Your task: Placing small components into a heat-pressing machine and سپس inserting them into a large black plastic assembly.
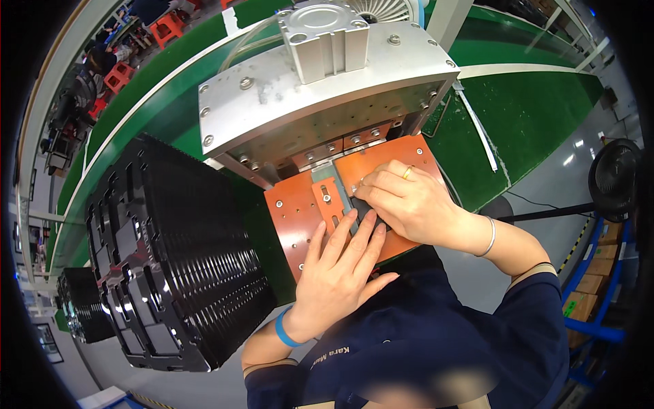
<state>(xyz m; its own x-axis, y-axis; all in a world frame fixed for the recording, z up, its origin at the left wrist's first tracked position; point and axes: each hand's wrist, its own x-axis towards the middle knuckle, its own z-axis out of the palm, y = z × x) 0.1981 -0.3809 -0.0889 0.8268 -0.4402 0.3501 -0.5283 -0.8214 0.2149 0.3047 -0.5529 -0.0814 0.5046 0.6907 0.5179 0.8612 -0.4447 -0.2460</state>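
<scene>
A small flat black piece [362, 205] lies at the middle of the orange fixture plate [286, 235], mostly covered by my hands. My left hand [340, 266] lies with its fingers stretched out, index and middle fingertips resting on or beside the black piece. From the right, my right hand [412, 208] reaches over the plate with thumb and fingers drawn together in a pinch at the far end of that piece. What sits between those fingertips is hidden. Just left of the piece, a slotted orange block [328, 197] is bolted to the plate.
Behind the plate stands a metal press [272, 99] topped by a square cylinder [330, 48]. A tall stack of glossy black trays [184, 252] fills the left side. On the green bench [538, 109] lies a white strip [480, 129]. A black fan [613, 178] stands at far right.
</scene>
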